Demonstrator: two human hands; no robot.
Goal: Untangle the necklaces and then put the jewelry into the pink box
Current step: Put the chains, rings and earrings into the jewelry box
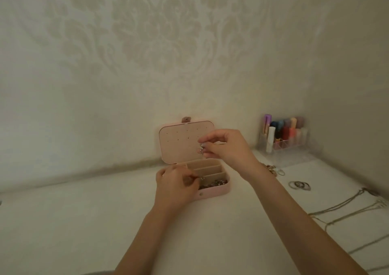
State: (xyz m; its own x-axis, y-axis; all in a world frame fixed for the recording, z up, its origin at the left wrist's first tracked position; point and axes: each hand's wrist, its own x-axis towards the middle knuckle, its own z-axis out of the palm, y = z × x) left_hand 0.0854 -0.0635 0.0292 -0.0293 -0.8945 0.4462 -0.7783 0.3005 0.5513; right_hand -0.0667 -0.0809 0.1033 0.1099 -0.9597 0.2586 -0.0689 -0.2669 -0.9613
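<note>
Head view: right hand (pixel 227 146) pinches a small silvery earring (pixel 201 149) at its fingertips, the piece dangling long-axis vertical before the raised lid at 12 o'clock of the pink box (pixel 212 192). Left hand (pixel 175 185), fingers curled, pinches a small piece over the box's near compartment. Necklaces (pixel 347 208) lie stretched out at 3 o'clock, well apart.

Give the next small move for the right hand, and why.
Probably press the small sparkly earring, pinched in the right hand, into one of the holes in the open lid of the pink box. It hangs right at the perforated panel, so it looks aimed there. The left hand pinches another small piece at the front compartment.
</note>
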